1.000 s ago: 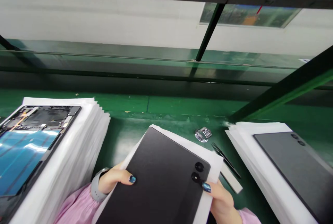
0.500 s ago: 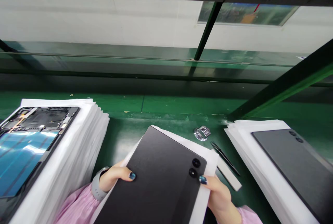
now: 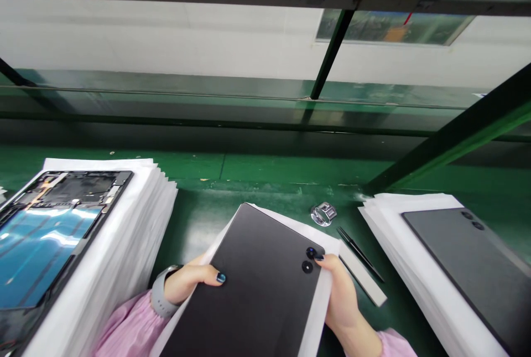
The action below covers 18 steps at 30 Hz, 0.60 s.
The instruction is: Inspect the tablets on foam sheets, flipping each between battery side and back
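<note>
The right grip (image 3: 344,296) has moved higher along the edge of the dark tablet (image 3: 249,290) since one second ago; its thumb is now just beside the upper camera lens (image 3: 311,253). The left grip (image 3: 186,282) grasps the opposite edge, so both hold the tablet together with the white sheet (image 3: 313,324) under it. The tablet is between the left stack (image 3: 141,235), which bears an opened tablet (image 3: 78,191), and the right stack (image 3: 398,235). Tweezers (image 3: 360,254) lie on the green surface (image 3: 194,224).
</note>
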### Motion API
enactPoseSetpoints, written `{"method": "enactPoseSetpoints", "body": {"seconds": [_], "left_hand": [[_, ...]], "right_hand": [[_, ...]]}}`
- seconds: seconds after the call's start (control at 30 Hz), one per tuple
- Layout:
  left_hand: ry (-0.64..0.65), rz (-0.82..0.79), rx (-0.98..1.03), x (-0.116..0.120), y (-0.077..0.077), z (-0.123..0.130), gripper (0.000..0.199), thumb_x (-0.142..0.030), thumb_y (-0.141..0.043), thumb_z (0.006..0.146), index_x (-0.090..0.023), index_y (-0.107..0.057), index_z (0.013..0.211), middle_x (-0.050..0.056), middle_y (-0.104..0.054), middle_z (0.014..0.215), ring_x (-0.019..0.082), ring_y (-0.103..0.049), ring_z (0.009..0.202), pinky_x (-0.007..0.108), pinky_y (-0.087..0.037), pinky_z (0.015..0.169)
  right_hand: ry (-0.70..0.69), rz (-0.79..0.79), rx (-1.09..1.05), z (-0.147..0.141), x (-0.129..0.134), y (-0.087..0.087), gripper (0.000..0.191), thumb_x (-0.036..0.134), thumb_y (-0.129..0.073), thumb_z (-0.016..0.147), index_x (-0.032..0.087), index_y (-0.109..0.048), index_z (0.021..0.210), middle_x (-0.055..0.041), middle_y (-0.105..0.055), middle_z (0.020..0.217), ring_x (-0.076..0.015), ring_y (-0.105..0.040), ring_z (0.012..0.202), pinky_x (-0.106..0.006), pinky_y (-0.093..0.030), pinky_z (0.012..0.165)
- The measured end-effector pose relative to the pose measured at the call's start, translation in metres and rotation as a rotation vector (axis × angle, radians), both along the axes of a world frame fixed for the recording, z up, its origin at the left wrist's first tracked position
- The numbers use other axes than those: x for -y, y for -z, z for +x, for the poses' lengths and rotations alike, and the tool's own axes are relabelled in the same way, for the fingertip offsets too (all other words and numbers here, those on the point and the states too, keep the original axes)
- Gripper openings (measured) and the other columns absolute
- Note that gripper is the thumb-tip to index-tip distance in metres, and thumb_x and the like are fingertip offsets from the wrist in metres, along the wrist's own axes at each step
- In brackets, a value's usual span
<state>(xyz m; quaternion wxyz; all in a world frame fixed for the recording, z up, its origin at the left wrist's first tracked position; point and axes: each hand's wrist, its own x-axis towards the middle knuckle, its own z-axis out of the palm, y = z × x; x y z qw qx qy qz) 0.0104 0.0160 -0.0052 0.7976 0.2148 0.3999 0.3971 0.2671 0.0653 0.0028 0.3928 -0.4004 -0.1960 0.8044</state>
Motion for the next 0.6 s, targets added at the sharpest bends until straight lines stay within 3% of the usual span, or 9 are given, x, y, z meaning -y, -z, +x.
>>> {"method": "enactPoseSetpoints", "body": {"seconds": [0.27,0.43,0.5,0.6], "left_hand": [[0.045,0.030,-0.060,-0.002,-0.007,0.000,0.047,-0.015,-0.067,0.065,-0.016,-0.071,0.112,0.003,-0.076,0.079,0.023,-0.069,0.075,0.030,-0.049,0.073],[0.011,0.021,-0.002,-0.002,0.003,-0.001,0.025,-0.013,-0.067,0.064,-0.018,-0.076,0.086,0.002,-0.074,0.070,0.023,-0.068,0.073,0.032,-0.049,0.074],[-0.048,0.005,0.000,-0.002,0.009,0.001,0.020,-0.013,-0.069,0.061,-0.017,-0.075,0.079,0.002,-0.071,0.063,0.021,-0.067,0.066,0.030,-0.049,0.069],[-0.188,-0.007,0.026,-0.005,0.016,0.005,0.008,-0.018,-0.071,0.058,-0.014,-0.071,0.064,0.002,-0.066,0.053,0.018,-0.062,0.054,0.027,-0.046,0.060]], "right_hand": [[0.088,-0.019,0.056,-0.001,-0.004,0.002,0.029,0.047,-0.076,0.067,0.019,-0.074,0.075,-0.0067,-0.075,0.072,-0.0371,-0.071,0.085,-0.048,-0.055,0.084],[0.159,0.000,0.061,-0.005,-0.007,0.003,0.043,0.056,-0.072,0.076,0.017,-0.076,0.092,-0.0091,-0.077,0.086,-0.0366,-0.069,0.095,-0.048,-0.053,0.090],[0.137,0.077,0.087,-0.005,-0.008,0.009,0.047,0.063,-0.068,0.077,0.019,-0.076,0.093,-0.0087,-0.077,0.088,-0.0363,-0.069,0.096,-0.048,-0.054,0.089],[0.017,0.373,0.173,-0.002,-0.008,0.018,0.048,0.068,-0.058,0.083,0.026,-0.075,0.098,-0.0060,-0.076,0.092,-0.0336,-0.070,0.097,-0.046,-0.057,0.084]]}}
